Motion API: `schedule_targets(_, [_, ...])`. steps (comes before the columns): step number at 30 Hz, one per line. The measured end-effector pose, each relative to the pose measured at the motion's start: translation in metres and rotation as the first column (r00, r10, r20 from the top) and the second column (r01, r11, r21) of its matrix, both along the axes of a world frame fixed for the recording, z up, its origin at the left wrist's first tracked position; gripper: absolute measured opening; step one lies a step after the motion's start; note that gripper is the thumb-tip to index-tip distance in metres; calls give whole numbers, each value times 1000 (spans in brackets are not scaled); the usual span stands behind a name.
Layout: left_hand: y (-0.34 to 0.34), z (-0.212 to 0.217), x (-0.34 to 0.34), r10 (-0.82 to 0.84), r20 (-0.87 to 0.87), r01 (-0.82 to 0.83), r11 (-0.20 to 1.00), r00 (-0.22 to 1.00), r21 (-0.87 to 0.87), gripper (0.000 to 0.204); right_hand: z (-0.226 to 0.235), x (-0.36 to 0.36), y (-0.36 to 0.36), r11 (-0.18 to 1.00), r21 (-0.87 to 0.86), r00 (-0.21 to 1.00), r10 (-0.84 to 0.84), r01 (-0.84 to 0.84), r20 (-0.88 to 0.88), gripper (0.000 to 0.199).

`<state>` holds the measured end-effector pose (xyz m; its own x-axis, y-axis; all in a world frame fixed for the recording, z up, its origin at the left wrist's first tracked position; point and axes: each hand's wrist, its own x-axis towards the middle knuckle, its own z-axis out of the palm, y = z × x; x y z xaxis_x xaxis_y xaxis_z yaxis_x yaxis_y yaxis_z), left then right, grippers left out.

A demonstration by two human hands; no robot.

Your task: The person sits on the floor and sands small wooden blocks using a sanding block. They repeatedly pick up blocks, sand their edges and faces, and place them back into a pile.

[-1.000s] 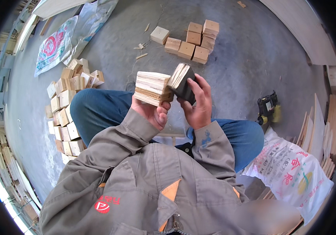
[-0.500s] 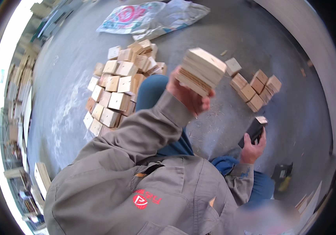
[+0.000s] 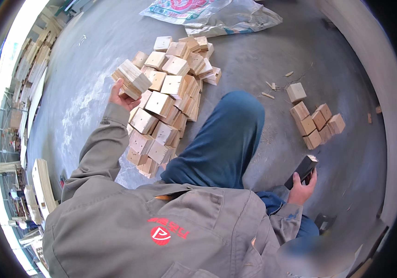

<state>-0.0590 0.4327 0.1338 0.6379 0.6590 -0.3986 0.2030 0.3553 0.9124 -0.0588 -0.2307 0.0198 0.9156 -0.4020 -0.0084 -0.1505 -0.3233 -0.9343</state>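
My left hand (image 3: 119,97) grips a square block of stacked thin wood sheets (image 3: 132,78), held over the left edge of a large pile of similar wooden blocks (image 3: 166,111) on the concrete floor. My right hand (image 3: 302,189) is low at my right side, closed around a black tool (image 3: 302,169). My knee in blue trousers (image 3: 226,136) lies between the two hands.
A smaller group of wooden blocks (image 3: 316,121) sits on the floor to the right with wood scraps near it. Woven plastic sacks (image 3: 207,14) lie at the top. Stacks of thin boards (image 3: 41,180) line the left rim. A dark object (image 3: 324,221) lies by my right leg.
My left hand has carried the wood block from in front of me out to the left over the big pile. My right hand with the black tool has dropped to my right side.
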Motion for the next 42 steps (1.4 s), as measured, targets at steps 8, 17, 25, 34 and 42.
schedule_targets(8, [120,-49,-38,388,-122,-369,917,914,149,85,-9,-9,-8,998,-61,993,25,-32,-117,79])
schedule_targets(17, [168,-57,31,335,-312,-5,689,889,725,110,-20,-15,-9,992,-114,986,42,-61,-163,78])
schedule_targets(25, [147,-58,115,233,-614,495,412,754,765,112,-19,-14,-3,978,-203,978,12,-55,-207,79])
schedule_targets(34, [133,-101,142,199,-731,714,160,653,682,83,-13,-16,3,982,-184,977,-9,-31,-212,80])
schedule_targets(42, [225,-141,133,-17,-615,591,303,788,748,67,3,-2,9,932,-358,993,1,-45,-122,81])
